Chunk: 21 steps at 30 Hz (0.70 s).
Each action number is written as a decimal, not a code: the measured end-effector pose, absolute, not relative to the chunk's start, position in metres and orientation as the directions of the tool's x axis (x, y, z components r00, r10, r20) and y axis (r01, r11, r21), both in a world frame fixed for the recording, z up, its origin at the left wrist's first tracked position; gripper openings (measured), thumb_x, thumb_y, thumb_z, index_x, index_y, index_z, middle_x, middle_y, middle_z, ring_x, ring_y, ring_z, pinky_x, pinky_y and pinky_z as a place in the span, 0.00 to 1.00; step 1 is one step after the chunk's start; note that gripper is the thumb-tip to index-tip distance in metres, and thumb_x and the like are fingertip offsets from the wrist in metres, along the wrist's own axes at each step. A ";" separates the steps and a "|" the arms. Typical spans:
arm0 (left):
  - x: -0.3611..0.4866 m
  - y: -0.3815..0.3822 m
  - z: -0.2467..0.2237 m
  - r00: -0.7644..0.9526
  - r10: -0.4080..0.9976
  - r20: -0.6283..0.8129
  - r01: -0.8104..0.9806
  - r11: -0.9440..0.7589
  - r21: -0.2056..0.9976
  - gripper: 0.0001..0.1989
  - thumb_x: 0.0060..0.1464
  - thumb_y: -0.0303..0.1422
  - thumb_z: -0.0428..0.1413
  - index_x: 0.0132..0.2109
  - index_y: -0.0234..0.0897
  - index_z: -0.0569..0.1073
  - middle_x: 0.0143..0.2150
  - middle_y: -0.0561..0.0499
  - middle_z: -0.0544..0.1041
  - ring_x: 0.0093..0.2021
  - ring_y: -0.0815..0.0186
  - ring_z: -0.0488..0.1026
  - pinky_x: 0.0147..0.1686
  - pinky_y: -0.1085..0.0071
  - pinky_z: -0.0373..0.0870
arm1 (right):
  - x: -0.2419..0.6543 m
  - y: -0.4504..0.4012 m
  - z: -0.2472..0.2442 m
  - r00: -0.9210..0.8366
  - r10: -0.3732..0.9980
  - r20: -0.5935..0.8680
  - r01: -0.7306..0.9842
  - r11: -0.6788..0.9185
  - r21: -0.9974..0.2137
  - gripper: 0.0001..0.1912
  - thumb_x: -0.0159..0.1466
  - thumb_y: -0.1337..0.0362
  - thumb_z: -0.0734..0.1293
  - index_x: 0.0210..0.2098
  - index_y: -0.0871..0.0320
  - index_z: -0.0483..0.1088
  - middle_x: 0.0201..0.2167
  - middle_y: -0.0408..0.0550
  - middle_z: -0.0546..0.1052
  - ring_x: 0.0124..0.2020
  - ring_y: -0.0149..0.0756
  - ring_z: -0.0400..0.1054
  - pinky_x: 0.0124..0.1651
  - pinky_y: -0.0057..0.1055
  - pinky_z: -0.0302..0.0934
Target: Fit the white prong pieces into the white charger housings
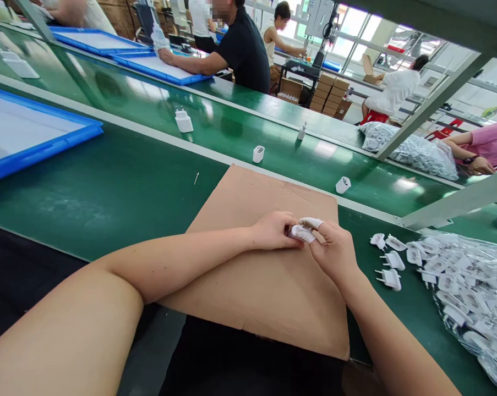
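My left hand (275,231) and my right hand (334,247) meet over a sheet of brown cardboard (248,286). The fingers of both are closed in a pinch at the same spot. White coverings wrap the thumb and forefinger of my right hand. Whatever lies between the fingertips is small and mostly hidden, so I cannot make out its kind. To the right of my right hand lie several loose white two-pin plug pieces (392,259). Beside them a clear plastic bag (471,297) is full of similar pieces.
White charger plugs (184,120) stand spaced along the green conveyor belt (223,129) ahead. A blue-rimmed tray (42,151) sits at left. A thin pin-like piece (196,178) lies left of the cardboard. Slanted metal posts (433,104) frame the right. Co-workers sit across the line.
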State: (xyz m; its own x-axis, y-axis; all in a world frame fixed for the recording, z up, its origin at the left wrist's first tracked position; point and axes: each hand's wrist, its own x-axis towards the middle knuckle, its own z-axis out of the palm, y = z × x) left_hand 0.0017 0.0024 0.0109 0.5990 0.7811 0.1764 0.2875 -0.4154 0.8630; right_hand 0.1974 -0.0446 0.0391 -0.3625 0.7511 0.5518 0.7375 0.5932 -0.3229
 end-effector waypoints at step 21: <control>0.008 -0.007 0.004 0.471 0.870 0.147 0.315 -0.322 0.893 0.15 0.46 0.43 0.68 0.31 0.37 0.75 0.31 0.54 0.73 0.33 0.66 0.71 0.32 0.70 0.64 | 0.196 -0.036 0.040 -0.262 0.896 0.359 0.717 0.430 -0.549 0.12 0.60 0.65 0.68 0.43 0.53 0.77 0.41 0.48 0.83 0.42 0.45 0.77 0.46 0.38 0.68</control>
State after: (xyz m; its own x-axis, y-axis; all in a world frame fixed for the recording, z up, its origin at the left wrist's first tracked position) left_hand 0.0079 -0.0067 0.0044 0.4713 0.8696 0.1472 0.3153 -0.3220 0.8927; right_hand 0.1960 -0.0365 0.0404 -0.2624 0.8956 0.3591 0.7166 0.4301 -0.5491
